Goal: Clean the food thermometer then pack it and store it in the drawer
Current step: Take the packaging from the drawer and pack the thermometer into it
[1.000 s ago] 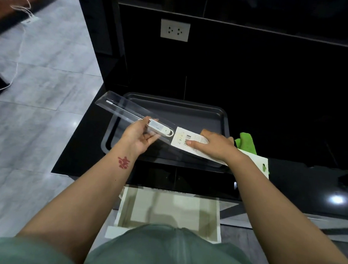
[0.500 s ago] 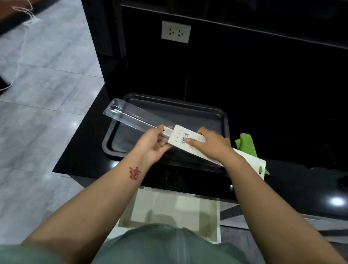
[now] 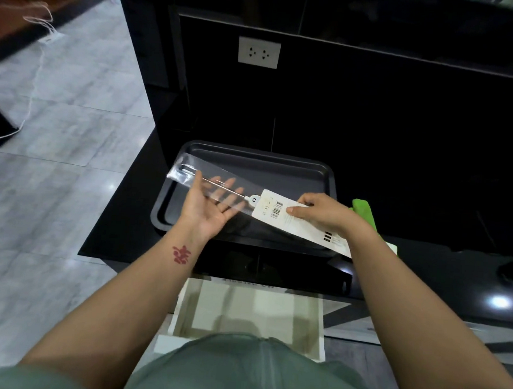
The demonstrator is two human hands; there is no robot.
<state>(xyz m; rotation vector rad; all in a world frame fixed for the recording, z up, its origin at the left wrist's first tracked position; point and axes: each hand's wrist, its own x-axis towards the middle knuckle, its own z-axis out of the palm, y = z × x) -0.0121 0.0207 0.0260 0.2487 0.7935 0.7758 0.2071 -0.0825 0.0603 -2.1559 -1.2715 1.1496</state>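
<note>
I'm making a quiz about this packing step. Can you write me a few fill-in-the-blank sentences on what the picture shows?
1. The right hand grips the white ____ end of the thermometer package.
2. The left hand lies open and flat under the clear ____ part of the package.
3. Below the counter, the white drawer stands ____.
4. The package is held over a dark ____ on the counter.

Missing words: card; plastic; open; tray
</note>
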